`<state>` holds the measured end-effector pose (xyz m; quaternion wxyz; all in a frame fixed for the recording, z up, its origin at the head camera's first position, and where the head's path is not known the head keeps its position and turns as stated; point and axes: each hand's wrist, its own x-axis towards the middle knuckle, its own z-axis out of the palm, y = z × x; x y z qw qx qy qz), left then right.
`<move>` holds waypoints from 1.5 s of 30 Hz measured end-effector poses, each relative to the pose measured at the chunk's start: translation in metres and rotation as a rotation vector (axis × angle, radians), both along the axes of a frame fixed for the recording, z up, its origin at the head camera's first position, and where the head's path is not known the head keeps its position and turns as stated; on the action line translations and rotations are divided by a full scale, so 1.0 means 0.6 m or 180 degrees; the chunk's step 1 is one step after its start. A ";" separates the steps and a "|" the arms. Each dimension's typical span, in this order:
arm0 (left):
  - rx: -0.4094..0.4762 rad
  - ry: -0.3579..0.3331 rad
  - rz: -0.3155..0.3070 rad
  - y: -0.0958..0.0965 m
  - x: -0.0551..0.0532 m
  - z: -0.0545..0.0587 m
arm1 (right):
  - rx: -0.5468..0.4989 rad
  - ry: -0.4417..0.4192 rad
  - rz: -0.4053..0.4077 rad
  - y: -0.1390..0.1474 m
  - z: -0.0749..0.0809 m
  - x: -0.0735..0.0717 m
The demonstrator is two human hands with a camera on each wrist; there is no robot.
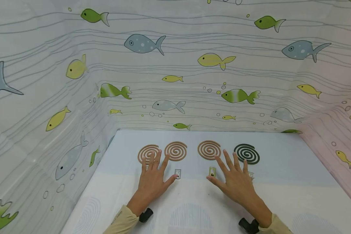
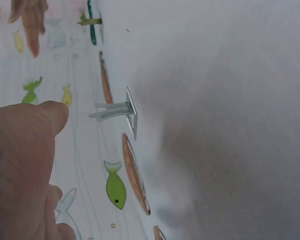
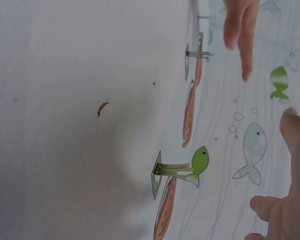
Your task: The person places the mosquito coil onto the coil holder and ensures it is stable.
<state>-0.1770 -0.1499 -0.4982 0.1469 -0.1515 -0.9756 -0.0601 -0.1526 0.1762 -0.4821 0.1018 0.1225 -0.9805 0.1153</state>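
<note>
Both hands hover over the white table with fingers spread, holding nothing. My left hand [image 1: 153, 182] is before the leftmost brown mosquito coil [image 1: 140, 156], its fingertips overlapping that coil in the head view. A second brown coil [image 1: 175, 151] lies right of it. Near my left thumb stands a silver metal coil stand [image 1: 177, 174] with raised prongs [image 2: 112, 110]. My right hand [image 1: 237, 185] is before a third brown coil [image 1: 209, 150] and a dark green coil [image 1: 247, 154]. By its thumb is a gold coil stand [image 1: 212, 171]. Two more stands are partly hidden behind the hands.
A fish-patterned sheet [image 1: 193, 97] surrounds the table [image 1: 190, 191] at the back and sides. A small brown fragment [image 3: 103, 108] lies on the table in the right wrist view. Dark wrist devices [image 1: 146, 215] sit on both wrists.
</note>
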 end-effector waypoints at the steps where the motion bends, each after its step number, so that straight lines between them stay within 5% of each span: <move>1: 0.0003 -0.0007 0.0001 0.000 0.000 0.000 | -0.0007 -0.0009 0.0005 0.000 -0.001 0.000; 11: 0.0369 -0.0067 -0.0273 -0.004 -0.006 -0.002 | -0.0652 0.0201 -0.0047 -0.008 0.003 -0.002; 18: 0.0954 -0.0020 -0.0385 -0.009 -0.009 0.005 | -0.1169 0.0272 0.0016 -0.024 0.014 -0.003; 27: 0.1475 0.0015 -0.0225 -0.031 -0.023 0.009 | -0.1381 0.0190 0.0042 -0.047 0.010 -0.016; 45: 0.1922 -0.0258 0.0070 -0.106 -0.068 0.011 | -0.2165 -0.0055 0.0226 -0.099 0.002 -0.052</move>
